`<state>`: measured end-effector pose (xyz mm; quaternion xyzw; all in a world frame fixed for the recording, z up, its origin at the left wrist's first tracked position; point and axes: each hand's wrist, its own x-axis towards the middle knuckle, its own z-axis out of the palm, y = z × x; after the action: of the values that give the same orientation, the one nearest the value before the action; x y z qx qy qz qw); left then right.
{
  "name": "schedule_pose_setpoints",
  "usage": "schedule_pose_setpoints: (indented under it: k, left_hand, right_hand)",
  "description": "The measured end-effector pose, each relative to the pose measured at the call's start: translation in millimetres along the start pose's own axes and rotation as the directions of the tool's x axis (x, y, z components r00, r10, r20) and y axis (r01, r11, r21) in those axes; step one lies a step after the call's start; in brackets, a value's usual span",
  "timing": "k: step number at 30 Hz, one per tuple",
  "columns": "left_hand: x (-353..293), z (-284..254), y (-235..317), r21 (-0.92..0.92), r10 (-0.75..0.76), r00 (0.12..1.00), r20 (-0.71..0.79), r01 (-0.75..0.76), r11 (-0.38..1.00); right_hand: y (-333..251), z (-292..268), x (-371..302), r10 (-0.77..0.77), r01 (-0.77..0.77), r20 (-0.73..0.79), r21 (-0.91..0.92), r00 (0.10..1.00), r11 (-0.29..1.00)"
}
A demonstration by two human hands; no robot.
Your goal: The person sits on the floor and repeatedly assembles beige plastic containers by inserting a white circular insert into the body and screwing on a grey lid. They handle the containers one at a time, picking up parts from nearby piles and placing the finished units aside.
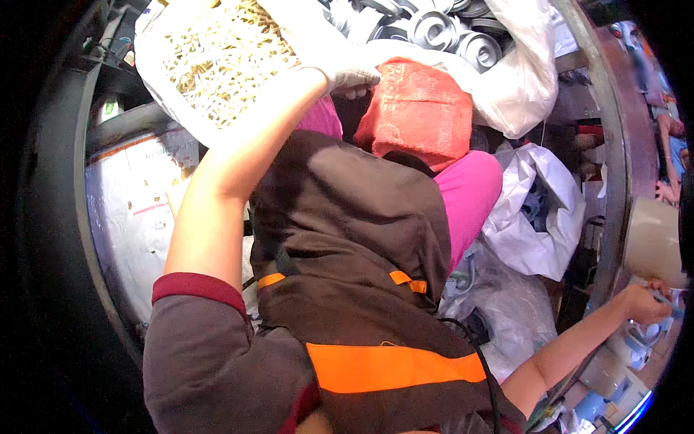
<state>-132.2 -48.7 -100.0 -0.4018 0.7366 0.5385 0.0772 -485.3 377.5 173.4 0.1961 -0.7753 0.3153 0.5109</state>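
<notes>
My left hand (pixel 353 77), in a pale glove, is at the upper middle, beside the edge of a red cloth (pixel 419 108). Its fingers curl under, and what they hold, if anything, is hidden. The cloth drapes near my pink-clad knee (pixel 473 188). Far out to the right, my right hand (pixel 647 302) is closed around a small pale grey-blue thing, too blurred at the rim to name. It is just below a beige box-like surface (pixel 654 242).
Ahead stand a white sack of small yellowish pieces (pixel 217 61) and a white bag with grey ring-shaped parts (pixel 434 32). Another white bag (pixel 538 210) sits right of my knee. Dark metal frame bars (pixel 614 145) run along both sides. Another person (pixel 672 145) is at the far right.
</notes>
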Motion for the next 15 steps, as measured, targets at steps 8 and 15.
schedule_pose_setpoints:
  k: [8, 15]
  left_hand:
    - [85, 36, -75, 0.219, 0.0, 0.974, -0.225, 0.05, 0.974]
    - [116, 82, -101, 0.27, -0.334, 0.926, -0.177, 0.372, 0.888]
  right_hand:
    - [88, 97, 46, 0.154, -0.134, 0.173, -0.123, 0.973, 0.983]
    - [-97, 134, -206, -0.592, 0.068, 0.597, 0.671, 0.541, 0.738]
